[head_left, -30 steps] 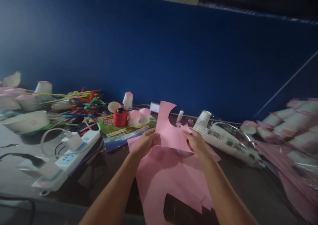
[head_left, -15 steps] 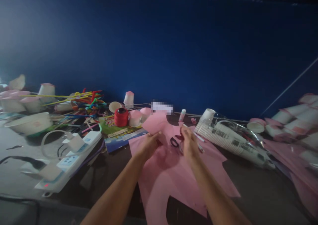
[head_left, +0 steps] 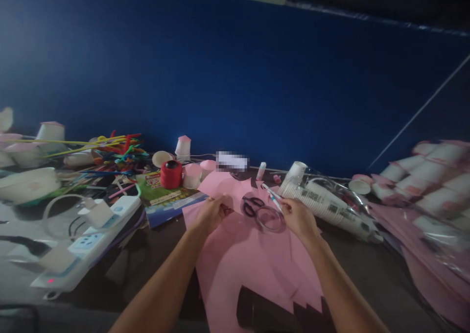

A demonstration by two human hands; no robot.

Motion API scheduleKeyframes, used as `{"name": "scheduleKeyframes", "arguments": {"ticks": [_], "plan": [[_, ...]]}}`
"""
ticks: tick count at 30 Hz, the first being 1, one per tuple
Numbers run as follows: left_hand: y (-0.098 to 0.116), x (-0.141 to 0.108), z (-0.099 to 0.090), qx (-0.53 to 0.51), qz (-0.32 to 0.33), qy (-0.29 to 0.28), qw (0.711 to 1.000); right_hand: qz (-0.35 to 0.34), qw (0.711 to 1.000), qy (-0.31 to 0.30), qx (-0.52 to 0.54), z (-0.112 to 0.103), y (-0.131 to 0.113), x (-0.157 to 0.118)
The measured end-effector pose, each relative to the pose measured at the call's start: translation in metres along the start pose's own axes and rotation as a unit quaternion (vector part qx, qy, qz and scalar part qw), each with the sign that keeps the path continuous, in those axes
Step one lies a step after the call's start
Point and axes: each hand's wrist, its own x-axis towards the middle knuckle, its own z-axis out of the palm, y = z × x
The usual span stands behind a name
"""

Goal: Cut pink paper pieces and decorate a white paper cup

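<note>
My left hand (head_left: 212, 214) is closed on the lower edge of a loose piece of pink paper (head_left: 222, 188). In my right hand (head_left: 299, 216) a slim white-and-blue pen (head_left: 273, 194) is pinched, its tip pointing up and left. Between the hands lie black-handled scissors (head_left: 251, 206) and a thin ring (head_left: 270, 219), both on larger pink sheets (head_left: 253, 259). Ragged cut-outs show in the sheets near me. A small white-capped tube (head_left: 261, 171) stands just beyond the pen.
Sleeved paper cups (head_left: 326, 203) lie to the right, with pink-trimmed cups (head_left: 433, 171) piled beyond. On the left are a power strip (head_left: 88, 247), a white bowl (head_left: 29, 183), coloured pipe cleaners (head_left: 121, 149), a red spool (head_left: 171, 174) and a booklet (head_left: 161, 193). A blue wall (head_left: 235, 78) rises behind.
My right hand has moved right, off the scissors and ring, and now holds the pen that was lying on the paper. My left hand stays at the pink piece. The view has shifted slightly.
</note>
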Motion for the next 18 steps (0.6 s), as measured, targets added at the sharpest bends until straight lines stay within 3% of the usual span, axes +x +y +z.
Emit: {"name": "scheduleKeyframes", "arguments": {"ticks": [9, 18], "plan": [[0.002, 0.002, -0.006, -0.007, 0.030, -0.041, 0.999, -0.065, 0.996, -0.067, -0.004, 0.005, -0.036, -0.002], [0.009, 0.000, -0.003, -0.075, 0.056, -0.027, 0.995, -0.115, 0.979, -0.128, -0.112, 0.023, -0.083, 0.020]]}}
